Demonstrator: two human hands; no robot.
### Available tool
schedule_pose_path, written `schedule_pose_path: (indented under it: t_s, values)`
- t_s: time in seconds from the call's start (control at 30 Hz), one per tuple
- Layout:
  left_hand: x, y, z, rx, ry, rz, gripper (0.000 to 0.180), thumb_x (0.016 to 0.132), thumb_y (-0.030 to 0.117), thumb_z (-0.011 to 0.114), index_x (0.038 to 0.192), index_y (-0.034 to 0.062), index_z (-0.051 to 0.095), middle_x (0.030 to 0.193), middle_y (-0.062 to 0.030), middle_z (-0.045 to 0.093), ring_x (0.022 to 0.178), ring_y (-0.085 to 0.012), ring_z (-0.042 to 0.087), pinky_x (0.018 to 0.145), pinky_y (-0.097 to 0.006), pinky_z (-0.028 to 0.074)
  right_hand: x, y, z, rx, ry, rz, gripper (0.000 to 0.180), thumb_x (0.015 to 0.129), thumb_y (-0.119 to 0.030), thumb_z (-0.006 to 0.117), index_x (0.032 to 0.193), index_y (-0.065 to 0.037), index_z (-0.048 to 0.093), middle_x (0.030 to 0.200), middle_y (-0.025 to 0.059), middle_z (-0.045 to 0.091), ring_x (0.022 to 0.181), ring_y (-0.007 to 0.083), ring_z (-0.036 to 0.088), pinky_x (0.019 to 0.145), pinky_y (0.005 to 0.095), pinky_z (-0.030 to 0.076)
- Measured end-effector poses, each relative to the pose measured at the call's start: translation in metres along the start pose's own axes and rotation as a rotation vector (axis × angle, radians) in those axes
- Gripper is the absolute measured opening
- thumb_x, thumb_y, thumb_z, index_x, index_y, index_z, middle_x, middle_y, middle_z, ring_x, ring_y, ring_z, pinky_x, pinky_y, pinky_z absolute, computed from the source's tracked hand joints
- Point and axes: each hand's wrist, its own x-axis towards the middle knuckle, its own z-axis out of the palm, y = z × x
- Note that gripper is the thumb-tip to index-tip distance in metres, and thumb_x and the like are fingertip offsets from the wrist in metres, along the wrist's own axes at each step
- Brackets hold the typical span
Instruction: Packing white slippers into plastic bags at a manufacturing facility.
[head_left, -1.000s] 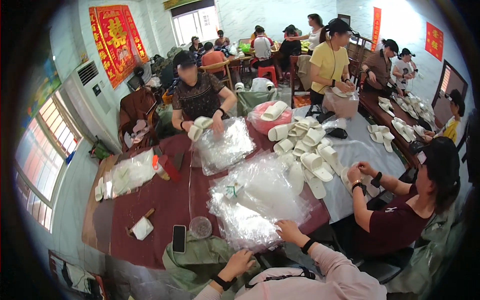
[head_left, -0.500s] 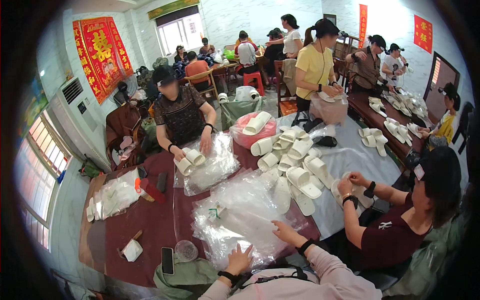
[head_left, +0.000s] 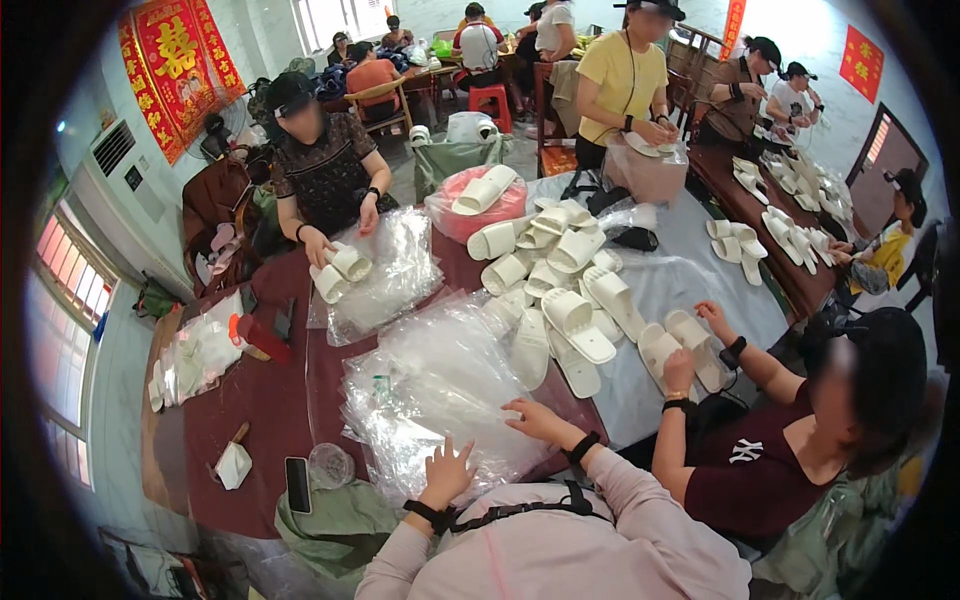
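Observation:
A big heap of clear plastic bags [head_left: 440,390] lies on the dark red table [head_left: 260,400] right in front of me. My left hand [head_left: 447,470] rests flat on the heap's near edge with the fingers spread. My right hand [head_left: 530,418] lies on the heap's right side, fingers pointing left across the plastic. Neither hand grips anything that I can see. Both wrists wear dark bands, and pale pink sleeves cover my forearms. Just beyond my right hand a pile of white slippers [head_left: 560,290] spreads over the grey cloth.
At my right a person in a dark red shirt handles a pair of slippers [head_left: 680,350]. Across the table another person holds slippers [head_left: 340,265] over more bags. A phone [head_left: 297,485] lies at the near left. A pink bag of slippers [head_left: 470,205] stands at the back.
Both my hands have reached farther onto the heap of bags. The person across has brought the slippers closer to the table.

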Motion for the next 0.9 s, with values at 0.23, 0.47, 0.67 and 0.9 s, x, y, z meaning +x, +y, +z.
schedule_pose_path:
  t_s: [0.23, 0.47, 0.67, 0.9]
  values:
    - [0.016, 0.008, 0.020, -0.009, -0.111, -0.022, 0.076, 0.072, 0.036, 0.066, 0.135, 0.0370, 0.023, 0.136, -0.0214, 0.026, 0.114, -0.0451, 0.038, 0.087, -0.058, 0.036, 0.001, 0.020, -0.033, 0.212, 0.292, 0.241, 0.031, 0.080, -0.020, 0.057, 0.105, -0.002, 0.056, 0.086, 0.0127, 0.062, 0.079, 0.0317, 0.058, 0.072, 0.0351, 0.046]
    - [0.014, 0.006, 0.025, -0.059, -0.117, -0.054, 0.070, 0.072, 0.033, 0.066, 0.131, 0.0377, 0.030, 0.135, -0.0191, 0.027, 0.116, -0.0456, 0.034, 0.087, -0.061, 0.034, 0.021, 0.063, -0.084, -0.513, 1.098, 0.645, 0.043, 0.075, -0.028, 0.062, 0.107, -0.002, 0.052, 0.108, 0.0212, 0.052, 0.103, 0.0378, 0.047, 0.088, 0.0420, 0.036]
    - [0.018, 0.002, 0.032, -0.092, -0.099, -0.070, 0.055, 0.076, 0.031, 0.056, 0.128, 0.0354, 0.037, 0.132, -0.0204, 0.029, 0.112, -0.0485, 0.037, 0.085, -0.062, 0.034, 0.028, 0.115, -0.100, 0.044, 0.836, 0.776, 0.055, 0.070, -0.029, 0.068, 0.106, 0.006, 0.048, 0.105, 0.0219, 0.054, 0.094, 0.0350, 0.053, 0.081, 0.0413, 0.044]
    - [0.020, 0.007, 0.033, -0.077, -0.082, -0.079, 0.049, 0.080, 0.029, 0.046, 0.128, 0.0349, 0.038, 0.130, -0.0214, 0.033, 0.111, -0.0503, 0.037, 0.084, -0.063, 0.033, 0.039, 0.077, -0.116, 1.184, 0.371, 0.425, 0.028, 0.084, -0.018, 0.057, 0.109, -0.005, 0.051, 0.100, 0.0046, 0.059, 0.081, 0.0169, 0.059, 0.069, 0.0352, 0.047]
